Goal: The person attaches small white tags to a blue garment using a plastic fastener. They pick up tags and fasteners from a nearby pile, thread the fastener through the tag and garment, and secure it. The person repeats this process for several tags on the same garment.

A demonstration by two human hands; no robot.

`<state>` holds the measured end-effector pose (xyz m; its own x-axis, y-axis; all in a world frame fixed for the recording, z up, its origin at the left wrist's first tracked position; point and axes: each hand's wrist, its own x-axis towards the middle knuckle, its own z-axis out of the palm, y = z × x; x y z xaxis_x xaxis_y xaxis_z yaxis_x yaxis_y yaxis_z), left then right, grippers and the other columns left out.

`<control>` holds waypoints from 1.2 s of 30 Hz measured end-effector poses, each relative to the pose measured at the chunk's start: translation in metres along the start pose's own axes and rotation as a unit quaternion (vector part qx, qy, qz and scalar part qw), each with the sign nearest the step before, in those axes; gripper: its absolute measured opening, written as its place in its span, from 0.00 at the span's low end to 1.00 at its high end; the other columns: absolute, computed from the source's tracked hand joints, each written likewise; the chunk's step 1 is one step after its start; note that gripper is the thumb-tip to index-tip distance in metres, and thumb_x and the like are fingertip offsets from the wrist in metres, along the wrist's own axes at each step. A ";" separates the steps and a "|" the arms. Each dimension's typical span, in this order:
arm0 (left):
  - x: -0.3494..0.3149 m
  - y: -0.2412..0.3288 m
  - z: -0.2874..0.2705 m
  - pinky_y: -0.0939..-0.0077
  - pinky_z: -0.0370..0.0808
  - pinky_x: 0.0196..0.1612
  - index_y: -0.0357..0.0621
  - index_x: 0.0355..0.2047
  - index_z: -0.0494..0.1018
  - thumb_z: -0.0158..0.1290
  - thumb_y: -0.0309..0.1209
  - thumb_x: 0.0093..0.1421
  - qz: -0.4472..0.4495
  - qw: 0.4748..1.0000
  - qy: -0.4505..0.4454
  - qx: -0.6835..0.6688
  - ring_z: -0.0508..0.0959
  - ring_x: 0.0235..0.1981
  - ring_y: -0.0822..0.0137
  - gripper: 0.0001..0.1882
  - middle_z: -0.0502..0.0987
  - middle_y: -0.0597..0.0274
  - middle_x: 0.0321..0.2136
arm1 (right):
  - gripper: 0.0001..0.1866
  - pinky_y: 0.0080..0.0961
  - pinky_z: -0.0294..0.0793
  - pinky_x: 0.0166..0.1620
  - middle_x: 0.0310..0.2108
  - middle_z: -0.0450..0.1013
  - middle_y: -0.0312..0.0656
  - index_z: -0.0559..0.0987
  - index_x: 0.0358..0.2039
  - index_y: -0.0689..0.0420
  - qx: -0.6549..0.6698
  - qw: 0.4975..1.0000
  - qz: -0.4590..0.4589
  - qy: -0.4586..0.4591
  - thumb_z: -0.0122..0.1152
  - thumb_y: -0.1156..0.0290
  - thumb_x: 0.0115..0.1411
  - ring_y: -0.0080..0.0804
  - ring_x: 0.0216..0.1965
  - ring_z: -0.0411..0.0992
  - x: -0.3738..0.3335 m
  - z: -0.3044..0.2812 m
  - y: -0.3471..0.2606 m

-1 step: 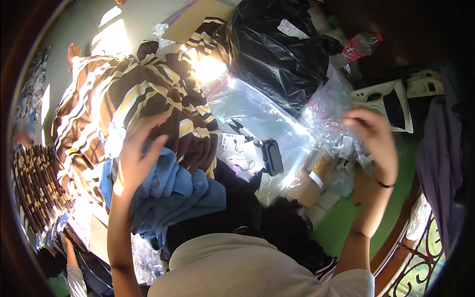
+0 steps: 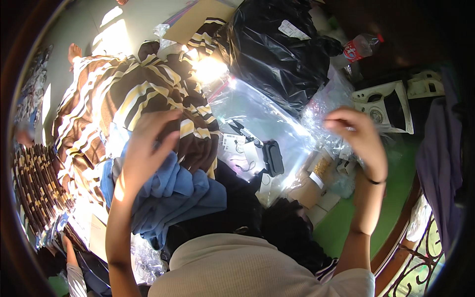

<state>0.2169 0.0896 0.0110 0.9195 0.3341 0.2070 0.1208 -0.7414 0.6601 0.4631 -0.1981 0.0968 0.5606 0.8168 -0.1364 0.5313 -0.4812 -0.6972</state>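
Above a bunched blue cloth point(image 2: 188, 203) at the left, my left hand point(image 2: 146, 146) is open, thumb and fingers apart, with nothing visible in it. Brown striped fabric point(image 2: 94, 106) spreads out beyond it. My right hand point(image 2: 361, 141) is raised beside crinkled clear plastic point(image 2: 324, 106); its bent fingers look apart, and no held thing shows. Between the hands lie clear flat plastic bags point(image 2: 264, 111). On these rest white paper tags point(image 2: 231, 143), a black-handled cutting tool point(image 2: 241, 129) and a black oblong case point(image 2: 273, 157).
A large black plastic bag point(image 2: 272, 62) lies at the far side, next to a red-labelled bottle point(image 2: 363, 48). Folded striped pieces point(image 2: 39, 188) are stacked at left, near another person's arm point(image 2: 71, 252). At right are a white plastic housing point(image 2: 403, 106), purple cloth point(image 2: 438, 163) and iron grille point(image 2: 420, 265).
Both hands have moved inward, my left one a little to the right and my right one to the left. The cloths and bags look much the same.
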 end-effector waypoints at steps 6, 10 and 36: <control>0.066 0.009 0.112 0.65 0.69 0.35 0.41 0.25 0.72 0.47 0.25 0.45 0.135 0.921 -0.305 0.201 0.73 0.32 0.59 0.06 0.74 0.57 0.24 | 0.07 0.17 0.67 0.31 0.26 0.72 0.37 0.77 0.28 0.60 0.083 0.992 0.052 -0.076 0.59 0.71 0.50 0.20 0.27 0.69 0.055 0.107 0.051; 0.065 0.000 0.188 0.68 0.69 0.34 0.42 0.27 0.72 0.49 0.26 0.44 0.137 0.889 -0.325 0.290 0.73 0.32 0.61 0.08 0.74 0.58 0.26 | 0.05 0.17 0.67 0.33 0.27 0.72 0.39 0.77 0.28 0.61 -0.015 0.998 0.057 -0.012 0.57 0.73 0.51 0.24 0.28 0.69 0.050 0.120 0.071; 0.064 -0.027 0.177 0.63 0.69 0.35 0.35 0.33 0.66 0.49 0.19 0.42 -0.055 0.952 -0.300 -0.018 0.73 0.32 0.49 0.15 0.73 0.44 0.27 | 0.10 0.36 0.70 0.33 0.26 0.71 0.48 0.73 0.33 0.55 -0.162 0.978 0.132 0.004 0.53 0.66 0.50 0.46 0.28 0.71 0.020 0.153 0.148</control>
<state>0.3386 0.0280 -0.1208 0.9517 0.0086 -0.3070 0.2257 -0.6978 0.6799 0.4564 -0.2042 -0.1167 0.7089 0.6494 -0.2752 0.5409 -0.7510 -0.3787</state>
